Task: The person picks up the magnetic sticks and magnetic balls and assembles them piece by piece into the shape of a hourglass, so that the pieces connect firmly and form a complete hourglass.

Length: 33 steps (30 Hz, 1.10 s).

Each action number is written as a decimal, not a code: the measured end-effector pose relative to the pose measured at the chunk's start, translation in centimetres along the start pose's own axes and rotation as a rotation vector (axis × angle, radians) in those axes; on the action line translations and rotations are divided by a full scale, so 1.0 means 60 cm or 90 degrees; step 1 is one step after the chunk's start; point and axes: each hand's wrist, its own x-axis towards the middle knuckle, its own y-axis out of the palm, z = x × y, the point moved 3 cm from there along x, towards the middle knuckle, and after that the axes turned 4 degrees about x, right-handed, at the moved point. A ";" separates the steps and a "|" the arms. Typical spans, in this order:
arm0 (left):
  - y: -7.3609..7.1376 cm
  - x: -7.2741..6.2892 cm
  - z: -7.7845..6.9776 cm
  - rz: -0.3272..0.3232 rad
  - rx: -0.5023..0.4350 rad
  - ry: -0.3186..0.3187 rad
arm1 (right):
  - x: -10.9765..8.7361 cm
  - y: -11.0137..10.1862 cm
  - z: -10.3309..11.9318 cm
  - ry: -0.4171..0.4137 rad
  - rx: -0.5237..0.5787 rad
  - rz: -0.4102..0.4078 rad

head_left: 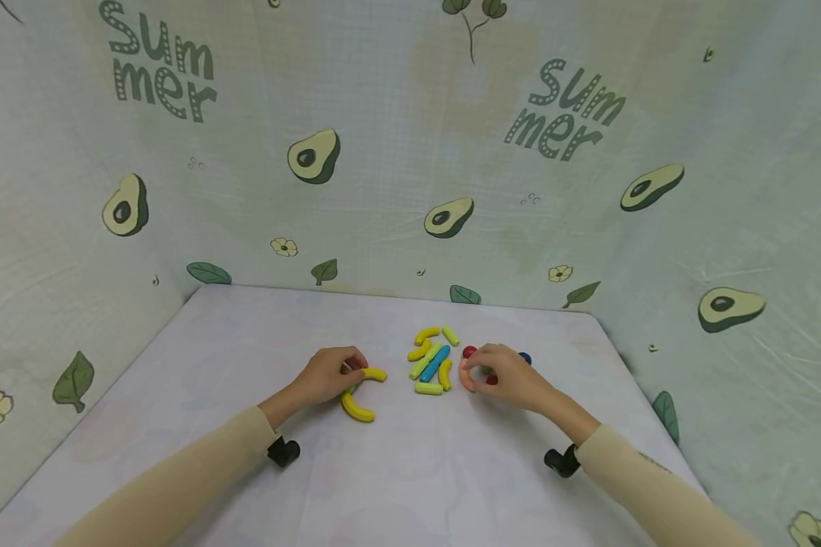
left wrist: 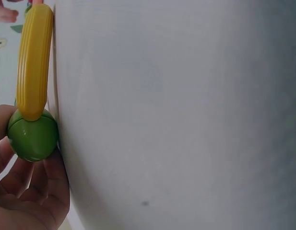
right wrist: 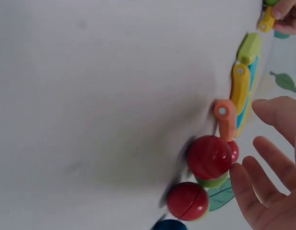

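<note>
- Currently, left hand (head_left: pixel 327 374): grip clasping a green ball (left wrist: pixel 32 138), the landmark for these notes.
- Ridged yellow curved rod touches the ball in the left wrist view. Head view gives two yellow rods by it, one far side (head_left: pixel 375 374), one near side (head_left: pixel 359 411); joint of the far one hidden by fingers.
- Right hand (head_left: pixel 511 377), well right of the ball: grip slack, fingers parted, nothing held. Hovers about an orange curved rod (right wrist: pixel 227 123) and red balls (right wrist: pixel 208 157); contact of fingertips uncertain.
- Step in hand, my reading: ball and rods being set together by the left, a piece being chosen by the right.
- Next move probably calls for a steady ball and a light pinch on one loose piece, neighbours undisturbed.
- Right of the ball, short of the orange rod: lime rods (head_left: pixel 428 388), a blue length (head_left: pixel 429 371), smaller yellow curves (head_left: pixel 445 375).
- Tabletop (head_left: pixel 246 327) under the ball: pale, cloth-like covering.
- Beyond the ball: hanging fabric (head_left: pixel 383 83), printed avocados, leaves, "summer" lettering; similar fabric on both sides.
</note>
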 end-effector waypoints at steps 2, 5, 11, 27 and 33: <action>0.001 0.001 0.001 0.001 0.000 0.001 | -0.014 -0.003 -0.013 0.018 -0.005 -0.003; 0.001 0.001 0.003 0.002 -0.001 0.002 | -0.029 -0.006 -0.025 0.040 -0.014 -0.007; 0.001 0.001 0.003 0.005 -0.005 -0.001 | -0.044 -0.009 -0.034 0.051 -0.039 0.000; 0.000 0.000 0.003 0.005 0.003 -0.005 | -0.062 -0.002 -0.045 0.090 -0.014 0.038; -0.002 -0.001 0.003 -0.003 0.001 -0.009 | -0.061 -0.002 -0.047 0.089 -0.018 0.044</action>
